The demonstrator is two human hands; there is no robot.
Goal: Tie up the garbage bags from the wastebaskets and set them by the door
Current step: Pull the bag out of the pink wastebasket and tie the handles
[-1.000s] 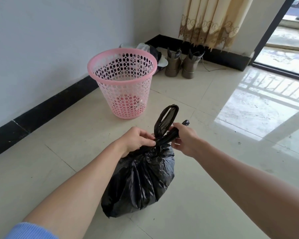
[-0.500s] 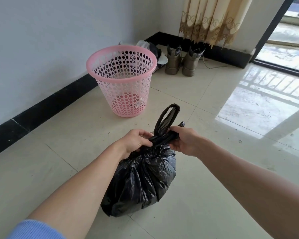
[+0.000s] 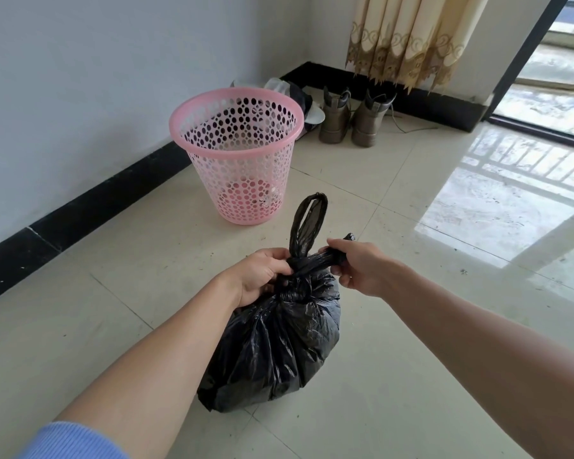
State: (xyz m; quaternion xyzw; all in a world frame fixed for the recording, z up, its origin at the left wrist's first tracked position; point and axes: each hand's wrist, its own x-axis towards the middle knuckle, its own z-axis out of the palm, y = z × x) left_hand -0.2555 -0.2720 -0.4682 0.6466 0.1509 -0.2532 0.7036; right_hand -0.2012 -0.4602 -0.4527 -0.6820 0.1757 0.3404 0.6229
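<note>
A full black garbage bag (image 3: 275, 352) sits on the tiled floor in front of me. Its neck is twisted into a knot, and one loop of plastic stands up above it. My left hand (image 3: 262, 276) grips the neck on the knot's left side. My right hand (image 3: 358, 266) holds the twisted tail that runs out to the right, its tip poking past my fingers. A pink perforated wastebasket (image 3: 242, 154) stands without a bag beyond the garbage bag, near the wall.
A white wall with a black skirting board (image 3: 90, 207) runs along the left. A pair of brown boots (image 3: 352, 117) and some clutter lie in the far corner under a beige curtain (image 3: 408, 38). The open doorway (image 3: 550, 94) is at the far right.
My hands have drawn apart, the right pulling the tail to the right. The knot at the bag's neck has tightened and shows between them.
</note>
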